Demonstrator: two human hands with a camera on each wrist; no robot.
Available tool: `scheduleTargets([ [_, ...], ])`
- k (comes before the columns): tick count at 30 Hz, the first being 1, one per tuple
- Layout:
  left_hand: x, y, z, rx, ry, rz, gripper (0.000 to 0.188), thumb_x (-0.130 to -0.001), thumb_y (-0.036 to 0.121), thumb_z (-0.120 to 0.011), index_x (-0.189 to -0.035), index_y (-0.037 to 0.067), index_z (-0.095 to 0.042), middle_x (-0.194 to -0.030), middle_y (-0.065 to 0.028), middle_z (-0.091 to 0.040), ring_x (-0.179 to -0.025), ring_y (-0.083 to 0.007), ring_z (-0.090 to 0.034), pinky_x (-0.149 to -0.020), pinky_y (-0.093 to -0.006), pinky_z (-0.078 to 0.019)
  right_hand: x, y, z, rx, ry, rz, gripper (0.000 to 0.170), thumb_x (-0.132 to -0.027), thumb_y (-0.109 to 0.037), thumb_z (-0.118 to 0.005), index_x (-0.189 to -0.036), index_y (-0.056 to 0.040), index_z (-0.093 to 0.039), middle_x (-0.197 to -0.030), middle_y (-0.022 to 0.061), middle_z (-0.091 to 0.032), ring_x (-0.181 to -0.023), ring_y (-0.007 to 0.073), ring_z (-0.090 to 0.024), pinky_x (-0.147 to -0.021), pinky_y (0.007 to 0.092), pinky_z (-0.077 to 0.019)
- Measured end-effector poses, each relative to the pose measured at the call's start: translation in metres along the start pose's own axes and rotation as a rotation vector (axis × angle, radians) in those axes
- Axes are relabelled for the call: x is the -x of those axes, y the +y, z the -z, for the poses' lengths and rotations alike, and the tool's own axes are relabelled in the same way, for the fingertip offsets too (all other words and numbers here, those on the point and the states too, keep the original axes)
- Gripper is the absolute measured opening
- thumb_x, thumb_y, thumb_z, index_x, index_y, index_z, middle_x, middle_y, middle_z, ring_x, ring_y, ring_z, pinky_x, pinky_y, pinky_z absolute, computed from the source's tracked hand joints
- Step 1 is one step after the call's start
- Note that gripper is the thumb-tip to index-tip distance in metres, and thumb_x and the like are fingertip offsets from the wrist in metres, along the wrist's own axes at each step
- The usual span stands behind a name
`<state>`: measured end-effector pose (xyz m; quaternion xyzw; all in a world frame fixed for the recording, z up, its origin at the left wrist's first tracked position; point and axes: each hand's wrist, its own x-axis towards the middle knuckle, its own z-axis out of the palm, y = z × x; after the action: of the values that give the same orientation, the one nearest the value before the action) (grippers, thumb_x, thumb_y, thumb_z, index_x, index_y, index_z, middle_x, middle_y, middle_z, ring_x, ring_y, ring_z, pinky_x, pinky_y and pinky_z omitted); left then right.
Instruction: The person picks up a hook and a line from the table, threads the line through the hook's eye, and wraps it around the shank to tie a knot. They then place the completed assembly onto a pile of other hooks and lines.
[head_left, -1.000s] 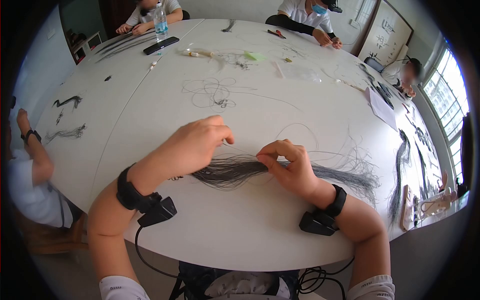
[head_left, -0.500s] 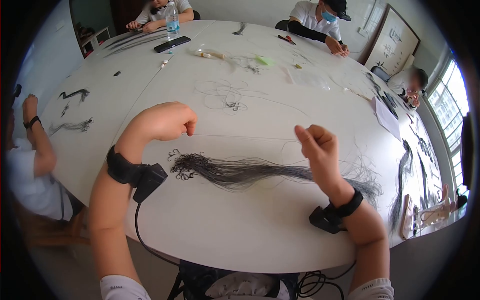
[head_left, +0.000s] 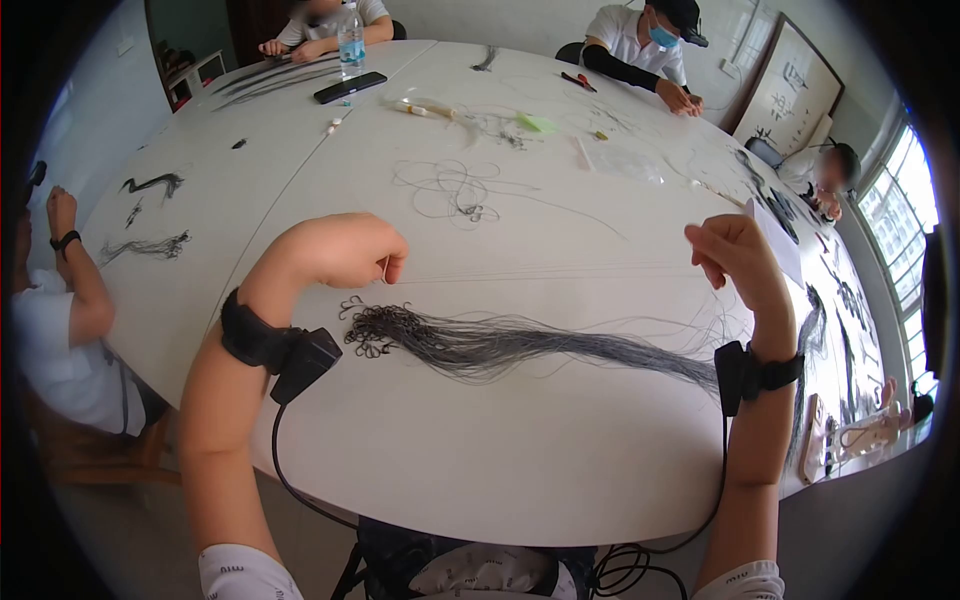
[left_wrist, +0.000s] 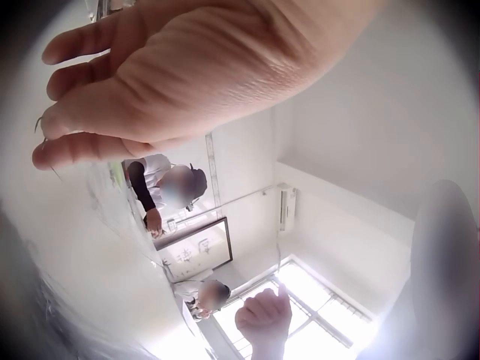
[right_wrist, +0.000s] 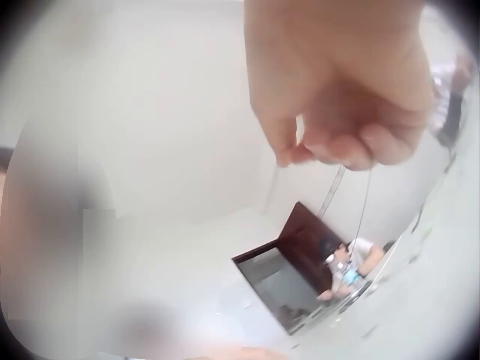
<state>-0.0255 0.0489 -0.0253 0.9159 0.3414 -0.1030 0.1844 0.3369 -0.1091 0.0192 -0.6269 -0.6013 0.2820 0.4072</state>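
My left hand (head_left: 350, 250) is raised over the table, left of centre. Its thumb and forefinger pinch a small dark fish hook (left_wrist: 38, 126), seen in the left wrist view. From there a thin fishing line (head_left: 540, 274) stretches across to my right hand (head_left: 742, 255), whose curled fingers grip it. In front of both hands lies a long bundle of dark fishing lines (head_left: 560, 350), a cluster of fish hooks (head_left: 375, 328) at its left end. My right wrist overlaps the bundle's right end in the head view.
Beyond the hands lies a loose coil of line (head_left: 450, 190). A water bottle (head_left: 351, 42) and a black phone (head_left: 350, 88) stand farther back, near red-handled pliers (head_left: 578, 82). More dark bundles (head_left: 812, 320) lie at the right. Other people sit around the white table (head_left: 480, 460).
My hands were close together over the bundle and have moved apart: the right swung far right, the left went left. The line is now stretched between them, and the hook cluster has come into view.
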Motion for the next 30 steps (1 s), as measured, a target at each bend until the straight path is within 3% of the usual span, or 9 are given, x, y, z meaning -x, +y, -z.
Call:
scheduleTargets([
  [1,0.000,0.001,-0.001,0.001,-0.002,-0.014,0.014,-0.071,-0.002,-0.055,-0.083,0.001,-0.062,-0.080,-0.0129,-0.063,-0.077,-0.0251,-0.061,-0.068,-0.0347,-0.0469,0.002,-0.002,0.005,0.292,-0.023,-0.183,0.041,-0.087,-0.030,-0.060,-0.056,-0.0040,-0.053,-0.043,-0.0015,-0.044,-0.036,0.0064,-0.038,-0.037,0.0212,-0.0292],
  [3,0.000,0.004,-0.002,0.003,-0.004,-0.016,0.014,-0.071,-0.002,-0.055,-0.082,0.000,-0.062,-0.079,-0.0127,-0.063,-0.076,-0.0247,-0.061,-0.067,-0.0344,-0.0472,-0.001,0.011,0.020,0.383,-0.071,-0.226,0.037,-0.084,-0.028,-0.064,-0.060,-0.0010,-0.057,-0.044,0.0004,-0.047,-0.034,0.0084,-0.043,-0.036,0.0222,-0.0326],
  [6,0.000,0.009,-0.003,0.020,-0.006,-0.028,0.014,-0.070,-0.002,-0.054,-0.082,0.000,-0.062,-0.077,-0.0123,-0.063,-0.073,-0.0240,-0.061,-0.065,-0.0337,-0.0478,0.000,0.026,0.036,0.806,-0.053,-0.539,0.035,-0.082,-0.027,-0.064,-0.065,0.0031,-0.059,-0.049,0.0053,-0.055,-0.040,0.0147,-0.056,-0.034,0.0246,-0.0413],
  [11,0.001,0.017,-0.002,0.011,-0.019,-0.044,0.014,-0.070,-0.001,-0.055,-0.081,0.000,-0.063,-0.074,-0.0118,-0.064,-0.069,-0.0233,-0.062,-0.063,-0.0325,-0.0484,0.004,0.050,0.049,0.816,-0.077,-0.667,0.039,-0.078,-0.028,-0.067,-0.064,0.0070,-0.058,-0.052,0.0102,-0.056,-0.044,0.0222,-0.059,-0.039,0.0301,-0.0457],
  [15,0.001,0.016,0.000,0.041,-0.021,-0.064,0.013,-0.071,0.000,-0.055,-0.081,0.000,-0.064,-0.074,-0.0124,-0.065,-0.069,-0.0228,-0.062,-0.063,-0.0319,-0.0481,-0.004,0.033,0.018,1.083,-0.057,-0.520,0.035,-0.074,-0.035,-0.068,-0.069,-0.0004,-0.064,-0.068,0.0159,-0.062,-0.053,0.0257,-0.061,-0.059,0.0363,-0.0490],
  [17,0.002,0.016,0.000,0.053,-0.019,-0.046,0.013,-0.071,0.000,-0.055,-0.081,0.000,-0.064,-0.074,-0.0126,-0.065,-0.068,-0.0226,-0.062,-0.063,-0.0318,-0.0480,-0.002,0.035,-0.001,1.030,0.133,-0.115,0.032,-0.075,-0.032,-0.068,-0.067,-0.0013,-0.063,-0.066,0.0124,-0.063,-0.062,0.0262,-0.062,-0.061,0.0350,-0.0480],
  [23,-0.003,0.022,0.002,0.074,0.028,-0.070,0.012,-0.073,0.003,-0.057,-0.081,-0.001,-0.064,-0.074,-0.0133,-0.065,-0.067,-0.0223,-0.062,-0.063,-0.0312,-0.0475,0.003,0.017,-0.075,0.537,0.019,0.197,0.032,-0.077,-0.020,-0.064,-0.057,0.0015,-0.051,-0.055,0.0143,-0.050,-0.055,0.0347,-0.049,-0.053,0.0409,-0.0396],
  [25,-0.013,0.021,0.002,0.112,0.194,-0.143,0.012,-0.074,0.008,-0.059,-0.081,-0.001,-0.063,-0.073,-0.0137,-0.064,-0.067,-0.0236,-0.061,-0.063,-0.0321,-0.0470,0.004,0.029,-0.093,0.404,0.002,0.384,0.033,-0.078,-0.015,-0.059,-0.054,0.0020,-0.043,-0.052,0.0153,-0.044,-0.051,0.0360,-0.042,-0.050,0.0425,-0.0353],
  [30,-0.051,0.027,0.005,-0.004,0.431,-0.047,0.014,-0.073,0.016,-0.060,-0.078,0.003,-0.063,-0.074,-0.0131,-0.063,-0.070,-0.0278,-0.060,-0.065,-0.0364,-0.0468,0.005,0.029,-0.107,0.448,-0.137,0.320,0.032,-0.079,-0.011,-0.058,-0.056,0.0016,-0.041,-0.056,0.0118,-0.044,-0.052,0.0299,-0.037,-0.047,0.0392,-0.0332],
])
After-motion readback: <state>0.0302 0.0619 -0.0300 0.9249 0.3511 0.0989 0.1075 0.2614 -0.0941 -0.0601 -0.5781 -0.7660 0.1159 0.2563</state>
